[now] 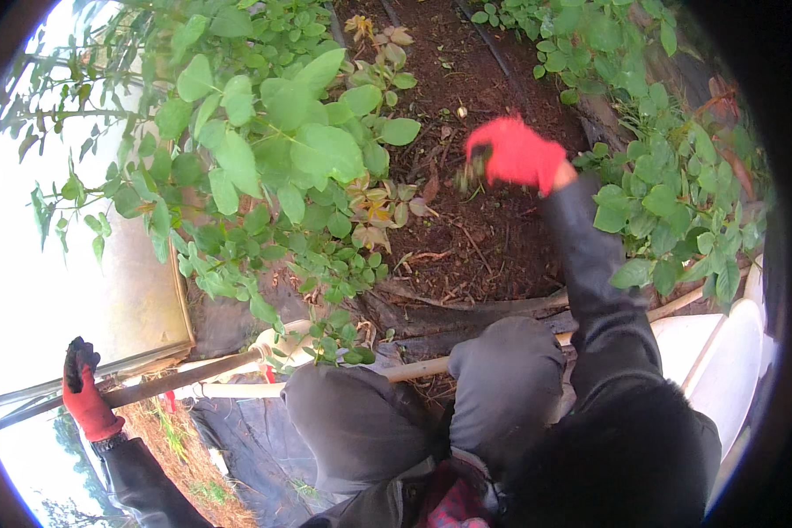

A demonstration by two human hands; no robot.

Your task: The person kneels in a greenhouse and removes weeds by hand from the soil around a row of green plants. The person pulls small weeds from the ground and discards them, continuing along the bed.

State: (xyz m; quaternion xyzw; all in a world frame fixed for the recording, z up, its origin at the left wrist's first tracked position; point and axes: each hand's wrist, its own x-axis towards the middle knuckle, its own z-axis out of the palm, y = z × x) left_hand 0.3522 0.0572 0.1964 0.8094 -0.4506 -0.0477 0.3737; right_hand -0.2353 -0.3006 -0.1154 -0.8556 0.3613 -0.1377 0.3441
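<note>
My left hand [86, 393], in a red glove with dark fingertips, is at the lower left against a long brown pole or rail [185, 379]; whether the fingers close round it is not clear. Over the dark soil bed [482, 244] is my right hand [518, 153], in a red glove and blurred. Its fingers are curled around a small bunch of green and brown plant bits [472, 173], perhaps pulled weeds. Leafy rose-like bushes [323, 148] rise to the left of this hand, and another bush [663, 204] stands to its right.
Black drip lines [492, 43] run along the bed. Dark plastic sheeting [468, 313] edges it near my knees. A pale pipe [412, 369] crosses by my knees. Translucent panelling [132, 277] stands at the left, and a white rounded object [729, 356] lies at the right.
</note>
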